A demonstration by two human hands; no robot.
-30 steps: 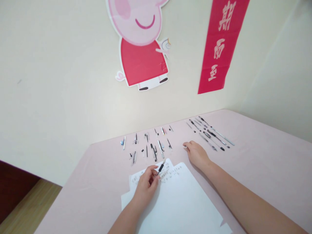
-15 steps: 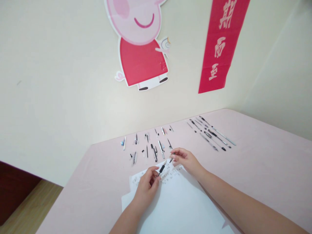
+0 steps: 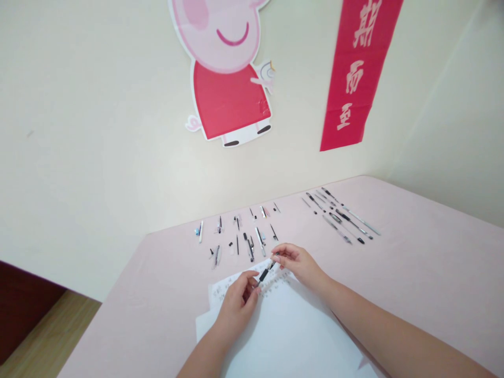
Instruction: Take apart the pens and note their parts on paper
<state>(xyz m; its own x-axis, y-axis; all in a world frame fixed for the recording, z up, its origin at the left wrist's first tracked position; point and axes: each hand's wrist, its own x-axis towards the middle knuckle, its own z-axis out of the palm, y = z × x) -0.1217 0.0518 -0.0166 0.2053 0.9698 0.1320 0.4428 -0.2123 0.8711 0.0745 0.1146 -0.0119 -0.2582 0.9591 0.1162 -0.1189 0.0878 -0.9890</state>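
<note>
Over the written sheet, my left hand (image 3: 241, 299) is closed around the rear of a pen (image 3: 264, 274) with a black grip, its front end tilted up to the right. My right hand (image 3: 297, 262) pinches a small dark pen piece (image 3: 274, 258), partly covered by the fingers, against that front end. Whether the piece is a cap cannot be made out. Beneath both hands lie white paper sheets (image 3: 291, 325), the upper part carrying rows of dark handwriting.
Beyond my hands, several small groups of taken-apart pen parts (image 3: 249, 247) lie in two rows on the pink tabletop (image 3: 149, 294). Several pens and refills (image 3: 346, 223) lie side by side at the right. A wall with a cartoon pig cutout (image 3: 232, 100) and a red banner (image 3: 350, 89) stands behind.
My right hand has moved slightly left and down, bringing the small dark piece up to the pen's front end, where a gap was before. My left hand has barely moved.
</note>
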